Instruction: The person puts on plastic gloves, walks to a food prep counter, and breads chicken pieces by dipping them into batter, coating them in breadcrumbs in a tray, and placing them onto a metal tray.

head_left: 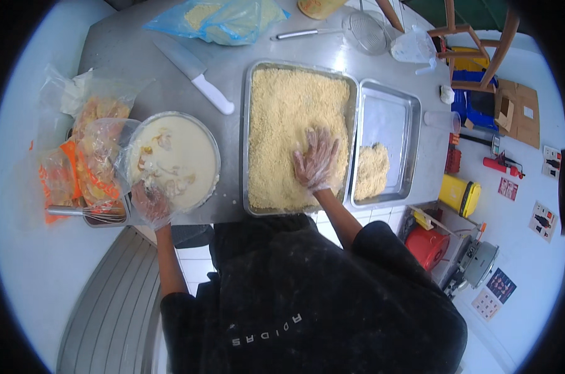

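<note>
My left hand (152, 204), in a clear plastic glove, is at the near left rim of a round bowl of pale batter (189, 149); whether its fingers hold anything is unclear. Pieces, probably meat, lie partly sunk in the batter. My right hand (316, 161), gloved too, lies palm down with fingers spread on yellowish breadcrumbs (291, 112) that fill a large metal tray (246, 140). A smaller metal tray (415, 140) stands right beside it, with a crumb-coated piece (372, 170) in its near left part.
Left of the bowl are plastic bags of raw meat (97, 154) and a whisk (88, 211) over a metal container. A knife with a white handle (212, 93), a blue bag of crumbs (221, 21), a wire strainer (366, 32), a plastic jug (413, 46) and a clear cup (441, 121) lie around the trays.
</note>
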{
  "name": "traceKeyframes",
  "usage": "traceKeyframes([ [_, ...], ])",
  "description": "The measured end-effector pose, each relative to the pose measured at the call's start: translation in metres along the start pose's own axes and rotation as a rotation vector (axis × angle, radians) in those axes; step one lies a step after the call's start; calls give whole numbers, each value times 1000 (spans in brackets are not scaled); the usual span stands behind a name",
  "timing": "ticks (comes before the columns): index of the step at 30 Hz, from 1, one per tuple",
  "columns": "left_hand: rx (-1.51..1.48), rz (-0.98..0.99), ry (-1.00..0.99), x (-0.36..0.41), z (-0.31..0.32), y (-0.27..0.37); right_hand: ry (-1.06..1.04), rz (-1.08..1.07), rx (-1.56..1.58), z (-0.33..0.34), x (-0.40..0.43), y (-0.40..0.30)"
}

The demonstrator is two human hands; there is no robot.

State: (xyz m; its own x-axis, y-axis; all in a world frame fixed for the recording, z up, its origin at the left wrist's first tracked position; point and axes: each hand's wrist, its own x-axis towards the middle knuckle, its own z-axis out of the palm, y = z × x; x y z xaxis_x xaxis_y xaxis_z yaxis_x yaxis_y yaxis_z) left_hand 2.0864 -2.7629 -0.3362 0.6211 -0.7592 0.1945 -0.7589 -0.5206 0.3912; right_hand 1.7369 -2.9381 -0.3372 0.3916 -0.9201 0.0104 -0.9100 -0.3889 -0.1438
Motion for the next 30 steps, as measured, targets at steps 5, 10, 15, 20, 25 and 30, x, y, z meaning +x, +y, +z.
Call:
traceKeyframes([
  [5,63,48,28,0,4,-5,93,81,91,8,17,1],
  [10,9,30,27,5,5,3,79,144,-107,11,41,1],
  [15,3,5,6,9,-2,10,215,138,56,13,47,7],
  [20,-42,54,56,6,-1,10,-354,50,403,-25,77,74],
  [25,-70,28,45,7,-1,11,-379,-76,75,-7,77,76],
  [30,-68,-7,34,5,-2,7,-612,-8,277,-29,73,63],
])
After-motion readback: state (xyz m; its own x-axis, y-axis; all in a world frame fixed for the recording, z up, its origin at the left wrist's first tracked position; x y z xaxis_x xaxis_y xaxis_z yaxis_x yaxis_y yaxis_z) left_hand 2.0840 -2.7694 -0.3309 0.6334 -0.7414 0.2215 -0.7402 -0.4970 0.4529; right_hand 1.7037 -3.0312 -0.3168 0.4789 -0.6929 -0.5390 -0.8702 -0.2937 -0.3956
